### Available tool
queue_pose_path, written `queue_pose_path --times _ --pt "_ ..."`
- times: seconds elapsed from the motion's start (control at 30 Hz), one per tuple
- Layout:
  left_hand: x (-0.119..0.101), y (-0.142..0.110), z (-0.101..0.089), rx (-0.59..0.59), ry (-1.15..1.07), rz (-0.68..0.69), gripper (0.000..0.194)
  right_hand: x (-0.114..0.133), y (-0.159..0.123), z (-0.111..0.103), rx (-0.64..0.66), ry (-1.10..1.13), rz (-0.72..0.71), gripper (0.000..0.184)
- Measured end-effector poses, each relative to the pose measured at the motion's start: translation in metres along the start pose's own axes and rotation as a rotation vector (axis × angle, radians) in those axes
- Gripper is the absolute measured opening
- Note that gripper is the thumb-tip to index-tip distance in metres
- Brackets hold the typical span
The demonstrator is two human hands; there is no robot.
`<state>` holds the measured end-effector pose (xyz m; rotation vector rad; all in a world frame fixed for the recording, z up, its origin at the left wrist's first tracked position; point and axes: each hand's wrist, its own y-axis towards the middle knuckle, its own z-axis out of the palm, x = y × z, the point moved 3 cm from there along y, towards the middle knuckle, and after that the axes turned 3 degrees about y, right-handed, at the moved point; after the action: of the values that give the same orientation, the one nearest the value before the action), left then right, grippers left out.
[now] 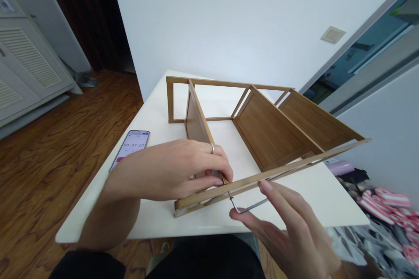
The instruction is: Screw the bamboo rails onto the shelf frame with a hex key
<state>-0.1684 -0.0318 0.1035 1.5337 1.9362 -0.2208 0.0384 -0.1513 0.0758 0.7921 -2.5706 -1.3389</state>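
A brown wooden shelf frame [271, 133] with three slanted panels lies on a white table [157, 220]. My left hand [176, 170], a ring on one finger, grips the near end of the left panel where it meets the front rail. My right hand [284, 226] holds a small metal hex key [247, 206] between thumb and fingertips; the key's short end is in the front rail beside the left hand.
A phone [131, 147] showing a timer lies on the table's left side. A white louvred cabinet [26, 65] stands at far left on the wooden floor. Striped cloth and bags [382, 209] lie on the floor at right. A white wall rises behind the table.
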Motion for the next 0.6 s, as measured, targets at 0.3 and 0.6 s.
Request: queue_pose_path --times 0.3,0.6 --pt "0.000 0.000 0.001 -0.018 -0.008 0.010 0.019 -0.005 0.009 -0.002 0.139 0.050 -0.207 0.015" --pt "0.002 -0.001 0.003 -0.002 -0.044 -0.020 0.019 0.046 -0.017 0.041 -0.058 0.497 0.297 0.026"
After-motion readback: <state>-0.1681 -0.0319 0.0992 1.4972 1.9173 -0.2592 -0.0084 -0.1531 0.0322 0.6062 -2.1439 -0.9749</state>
